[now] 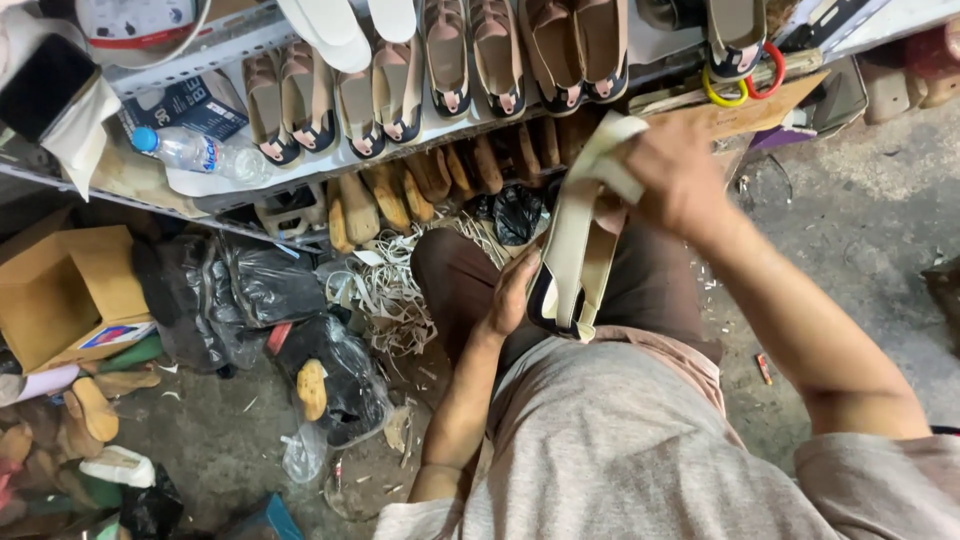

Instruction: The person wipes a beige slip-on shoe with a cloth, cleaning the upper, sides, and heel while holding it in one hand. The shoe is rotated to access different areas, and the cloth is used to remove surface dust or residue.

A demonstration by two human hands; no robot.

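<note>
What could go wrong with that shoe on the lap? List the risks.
1. The left hand only steadies the beige shoe at its heel edge, so a hard pull by the right hand on the pale strip might tip it off the lap.
2. If it falls, it could land among the scrap strips and black bags below.

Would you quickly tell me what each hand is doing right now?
Left hand: closed on the lower end of the beige shoe upper with dark trim.
Right hand: closed on the same upper's top end.
</note>
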